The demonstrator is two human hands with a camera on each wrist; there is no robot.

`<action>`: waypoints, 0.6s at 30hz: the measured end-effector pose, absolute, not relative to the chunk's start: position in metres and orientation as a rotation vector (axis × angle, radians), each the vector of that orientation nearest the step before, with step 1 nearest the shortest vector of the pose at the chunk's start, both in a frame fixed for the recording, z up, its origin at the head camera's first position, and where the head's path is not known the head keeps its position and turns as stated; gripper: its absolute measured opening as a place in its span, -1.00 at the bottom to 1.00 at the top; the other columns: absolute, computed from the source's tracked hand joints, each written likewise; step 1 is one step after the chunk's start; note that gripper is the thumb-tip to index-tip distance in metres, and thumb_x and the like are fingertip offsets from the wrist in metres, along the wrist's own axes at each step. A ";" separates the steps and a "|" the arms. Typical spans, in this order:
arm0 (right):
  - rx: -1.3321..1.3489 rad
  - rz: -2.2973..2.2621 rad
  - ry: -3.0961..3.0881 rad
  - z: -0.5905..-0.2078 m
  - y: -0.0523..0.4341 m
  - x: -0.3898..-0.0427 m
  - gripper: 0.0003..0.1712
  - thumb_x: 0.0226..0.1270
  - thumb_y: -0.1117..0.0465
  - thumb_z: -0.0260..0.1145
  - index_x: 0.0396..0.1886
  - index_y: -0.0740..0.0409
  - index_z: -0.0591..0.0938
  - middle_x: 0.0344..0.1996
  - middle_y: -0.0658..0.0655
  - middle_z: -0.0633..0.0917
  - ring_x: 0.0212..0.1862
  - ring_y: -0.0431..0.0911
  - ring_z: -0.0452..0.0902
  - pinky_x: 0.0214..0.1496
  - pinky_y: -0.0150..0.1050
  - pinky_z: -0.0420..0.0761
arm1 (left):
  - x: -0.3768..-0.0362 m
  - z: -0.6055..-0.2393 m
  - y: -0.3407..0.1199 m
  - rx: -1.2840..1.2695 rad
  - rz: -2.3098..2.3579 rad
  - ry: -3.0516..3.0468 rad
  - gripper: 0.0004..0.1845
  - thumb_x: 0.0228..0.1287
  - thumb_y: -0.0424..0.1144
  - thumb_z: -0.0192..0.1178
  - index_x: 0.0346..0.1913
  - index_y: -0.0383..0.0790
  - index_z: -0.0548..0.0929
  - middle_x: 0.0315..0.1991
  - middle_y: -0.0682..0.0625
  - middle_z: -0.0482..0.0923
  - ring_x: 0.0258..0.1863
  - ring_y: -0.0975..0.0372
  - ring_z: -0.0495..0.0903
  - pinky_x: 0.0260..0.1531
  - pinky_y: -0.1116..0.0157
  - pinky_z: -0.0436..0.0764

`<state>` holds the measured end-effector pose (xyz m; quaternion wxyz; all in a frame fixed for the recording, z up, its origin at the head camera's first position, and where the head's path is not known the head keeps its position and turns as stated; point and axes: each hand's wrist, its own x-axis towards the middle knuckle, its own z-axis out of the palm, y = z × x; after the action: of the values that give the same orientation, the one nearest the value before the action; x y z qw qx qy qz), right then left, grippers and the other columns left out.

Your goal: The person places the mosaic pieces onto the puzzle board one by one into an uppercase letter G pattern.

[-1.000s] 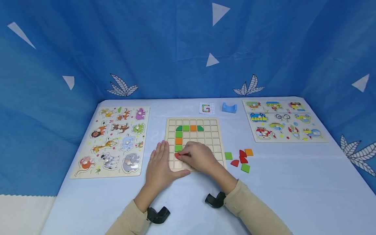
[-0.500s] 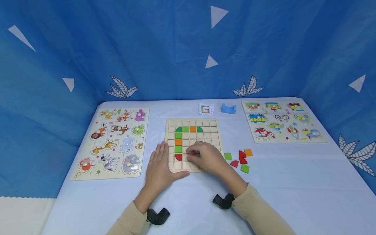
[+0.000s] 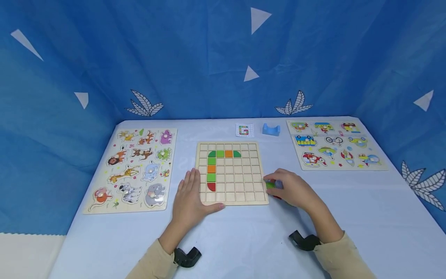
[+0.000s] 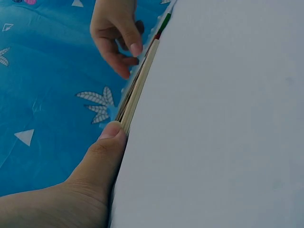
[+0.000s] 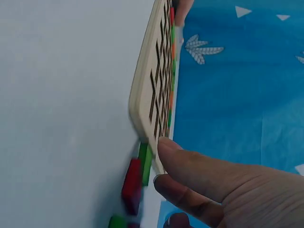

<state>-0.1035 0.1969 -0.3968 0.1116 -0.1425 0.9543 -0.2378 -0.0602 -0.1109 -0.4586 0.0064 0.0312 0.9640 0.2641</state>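
A wooden grid board [image 3: 230, 193] lies in the middle of the table. It carries a top row of green and orange pieces, a column of green and orange squares, and a red quarter-round [image 3: 211, 187] at the column's foot. My left hand [image 3: 189, 193] lies flat on the table at the board's front left corner, its thumb [image 4: 107, 142] against the front edge. My right hand [image 3: 278, 184] is just right of the board, its thumb and fingers pinching a green square [image 3: 270, 185] that lies on the table. A red piece [image 5: 132, 183] lies beside it; the other loose pieces are hidden under the hand.
An animal peg puzzle [image 3: 134, 168] lies at the left and a vehicle peg puzzle [image 3: 336, 144] at the back right. Behind the board are a small pattern card [image 3: 244, 130] and a blue block [image 3: 271, 128]. Blue cloth walls surround the table.
My right hand left the red quarter-round in the board and moved right, off the board, to the loose pieces. My left hand has stayed put.
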 end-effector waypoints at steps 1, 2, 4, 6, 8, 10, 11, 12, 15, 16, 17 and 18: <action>-0.408 -0.694 2.801 -0.397 0.201 -0.103 -0.57 0.16 0.16 0.52 0.06 0.01 0.73 -0.24 -0.04 0.66 -0.22 -0.10 0.47 -0.21 -0.26 0.49 | -0.060 -0.459 -0.111 0.100 0.826 3.017 0.48 -0.26 0.57 0.35 0.58 -0.28 -0.06 0.62 -0.15 -0.16 0.62 0.00 -0.22 0.56 -0.08 -0.07; -0.400 -0.692 2.801 -0.398 0.204 -0.102 -0.58 0.16 0.16 0.52 0.06 0.01 0.73 -0.22 -0.04 0.66 -0.21 -0.10 0.47 -0.21 -0.26 0.49 | -0.060 -0.459 -0.111 0.102 0.826 3.018 0.48 -0.26 0.57 0.35 0.58 -0.29 -0.06 0.62 -0.15 -0.16 0.62 0.00 -0.22 0.56 -0.08 -0.06; -0.392 -0.706 2.793 -0.399 0.208 -0.101 -0.61 0.18 0.18 0.51 0.04 0.02 0.74 -0.20 -0.04 0.66 -0.20 -0.09 0.46 -0.22 -0.26 0.48 | -0.060 -0.459 -0.111 0.101 0.824 3.018 0.48 -0.26 0.56 0.35 0.58 -0.29 -0.06 0.62 -0.15 -0.16 0.62 0.00 -0.22 0.56 -0.08 -0.06; -0.381 -0.716 2.791 -0.401 0.210 -0.101 -0.65 0.18 0.18 0.50 0.00 0.01 0.76 -0.19 -0.05 0.67 -0.20 -0.09 0.46 -0.22 -0.26 0.48 | -0.060 -0.459 -0.111 0.099 0.824 3.017 0.48 -0.26 0.56 0.36 0.59 -0.28 -0.06 0.62 -0.15 -0.16 0.63 0.00 -0.22 0.56 -0.08 -0.07; -0.370 -0.721 2.790 -0.403 0.211 -0.101 -0.66 0.17 0.18 0.51 -0.02 0.00 0.76 -0.19 -0.05 0.67 -0.20 -0.10 0.45 -0.22 -0.26 0.48 | -0.061 -0.459 -0.111 0.095 0.821 3.012 0.48 -0.26 0.56 0.36 0.59 -0.28 -0.07 0.62 -0.15 -0.17 0.63 0.01 -0.23 0.56 -0.08 -0.07; -0.357 -0.718 2.791 -0.405 0.211 -0.101 -0.62 0.17 0.18 0.52 0.02 -0.01 0.75 -0.19 -0.04 0.66 -0.22 -0.10 0.45 -0.26 -0.27 0.49 | -0.061 -0.459 -0.111 0.094 0.824 3.010 0.49 -0.27 0.56 0.36 0.59 -0.29 -0.07 0.62 -0.15 -0.17 0.63 0.00 -0.23 0.56 -0.08 -0.08; -0.350 -0.714 2.792 -0.406 0.211 -0.102 -0.61 0.17 0.17 0.52 0.04 -0.01 0.74 -0.19 -0.03 0.66 -0.23 -0.10 0.45 -0.27 -0.27 0.49 | -0.061 -0.459 -0.110 0.091 0.824 3.009 0.49 -0.27 0.55 0.37 0.59 -0.28 -0.07 0.62 -0.15 -0.17 0.63 0.01 -0.23 0.56 -0.08 -0.08; -0.339 -0.716 2.794 -0.407 0.211 -0.102 -0.60 0.17 0.17 0.52 0.04 -0.02 0.74 -0.19 -0.03 0.66 -0.24 -0.10 0.44 -0.28 -0.28 0.49 | -0.061 -0.459 -0.110 0.088 0.823 3.009 0.49 -0.27 0.55 0.37 0.59 -0.28 -0.07 0.63 -0.14 -0.17 0.63 0.01 -0.22 0.56 -0.07 -0.08; -0.311 -0.729 2.794 -0.410 0.211 -0.103 -0.64 0.18 0.16 0.51 0.00 -0.04 0.74 -0.19 -0.03 0.65 -0.25 -0.10 0.44 -0.29 -0.28 0.49 | -0.060 -0.458 -0.110 0.093 0.825 3.010 0.48 -0.27 0.55 0.37 0.58 -0.29 -0.06 0.62 -0.15 -0.16 0.62 -0.01 -0.22 0.56 -0.08 -0.07; -0.303 -0.739 2.794 -0.410 0.211 -0.104 -0.68 0.17 0.16 0.51 -0.04 -0.04 0.75 -0.20 -0.04 0.65 -0.25 -0.10 0.44 -0.29 -0.28 0.49 | -0.060 -0.458 -0.110 0.090 0.823 3.008 0.49 -0.27 0.55 0.37 0.59 -0.28 -0.07 0.63 -0.15 -0.17 0.63 0.00 -0.22 0.57 -0.07 -0.08; -0.296 -0.750 2.793 -0.410 0.211 -0.104 -0.72 0.17 0.16 0.51 -0.10 -0.05 0.75 -0.22 -0.04 0.65 -0.24 -0.10 0.44 -0.28 -0.28 0.49 | -0.060 -0.458 -0.110 0.092 0.822 3.010 0.48 -0.26 0.55 0.37 0.59 -0.28 -0.07 0.63 -0.15 -0.17 0.63 0.00 -0.22 0.56 -0.07 -0.08; -0.291 -0.760 2.789 -0.410 0.211 -0.104 -0.76 0.17 0.17 0.52 -0.14 -0.05 0.74 -0.25 -0.04 0.65 -0.25 -0.10 0.44 -0.27 -0.27 0.49 | -0.060 -0.458 -0.110 0.093 0.821 3.011 0.48 -0.26 0.55 0.37 0.59 -0.29 -0.07 0.62 -0.15 -0.16 0.63 0.00 -0.22 0.56 -0.08 -0.08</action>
<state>-0.1044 0.2114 -0.4102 0.1179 -0.0993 0.9533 -0.2598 -0.0604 -0.1103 -0.4577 0.0094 0.0296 0.9643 0.2630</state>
